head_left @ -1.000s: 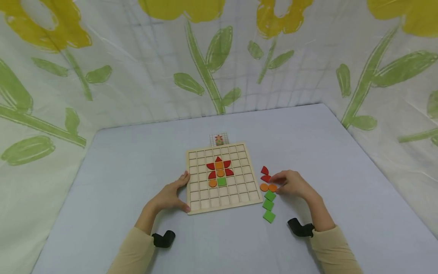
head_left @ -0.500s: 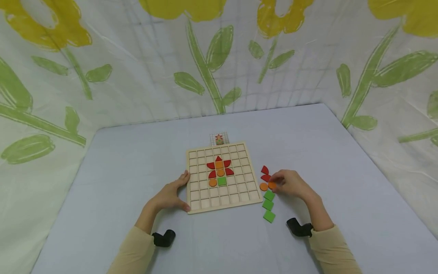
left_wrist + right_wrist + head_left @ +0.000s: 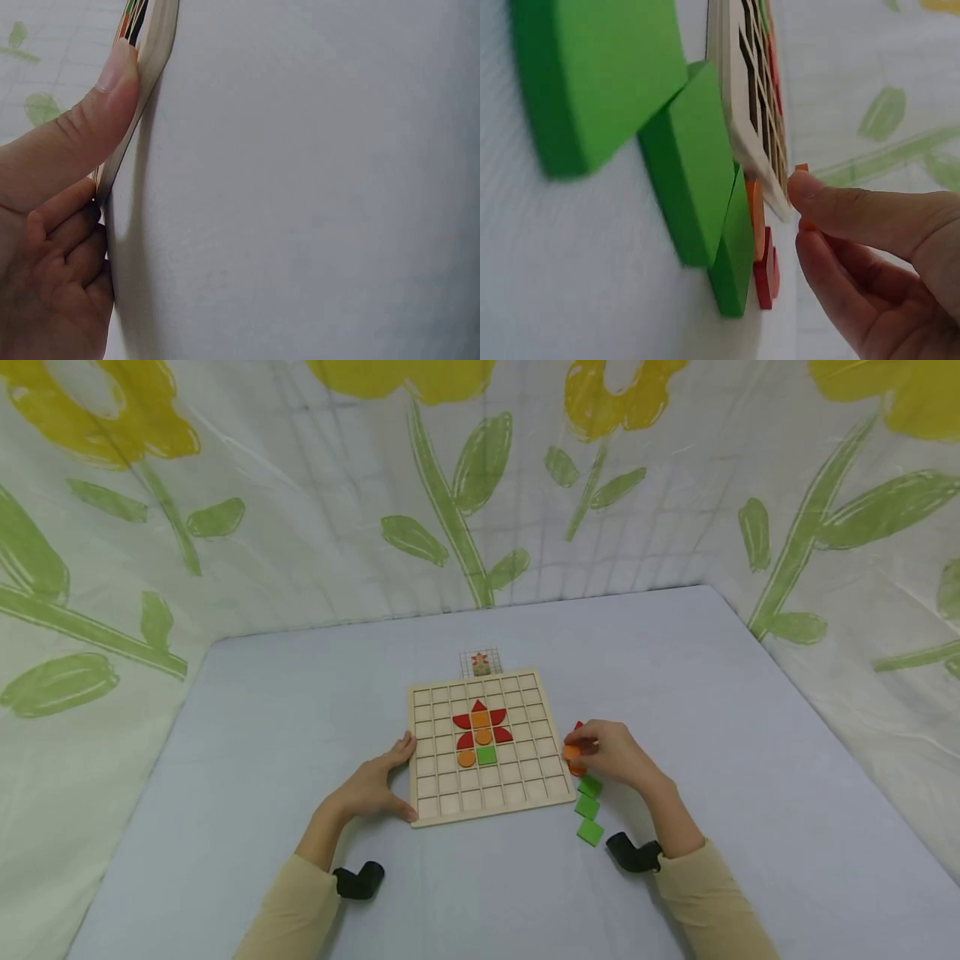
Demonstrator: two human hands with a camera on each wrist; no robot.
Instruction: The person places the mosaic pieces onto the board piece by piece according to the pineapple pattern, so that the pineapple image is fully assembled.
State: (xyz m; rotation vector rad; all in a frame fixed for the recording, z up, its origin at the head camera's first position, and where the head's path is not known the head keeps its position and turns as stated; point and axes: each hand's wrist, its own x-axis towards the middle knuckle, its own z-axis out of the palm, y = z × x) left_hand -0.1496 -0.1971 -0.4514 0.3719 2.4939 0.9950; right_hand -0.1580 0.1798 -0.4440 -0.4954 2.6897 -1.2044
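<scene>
In the head view, a wooden grid board (image 3: pixel 450 806) carries red, orange and green pieces in a flower-like pattern. My left hand (image 3: pixel 372 785) rests against its left edge, thumb near the front corner and fingers spread farther back. At the right side of the board, my right hand (image 3: pixel 618 756) pinches an orange disc (image 3: pixel 572 752) between thumb and fingers. The right wrist view shows that disc raised off the table, mostly covered by the thumb. Below the hand lies another orange disc (image 3: pixel 576 770), partly hidden, and red pieces are mostly covered behind the fingers.
Several green squares (image 3: pixel 587 807) lie in a row on the table by the board's right front corner. A small pattern card (image 3: pixel 481 662) sits at the board's far edge. A white sheet printed with flowers (image 3: pixel 465 543) hangs behind the table.
My right hand has picked up one orange disc from the table and moved left and slightly away from me, toward the board. My left hand has stayed at the board's edge.
</scene>
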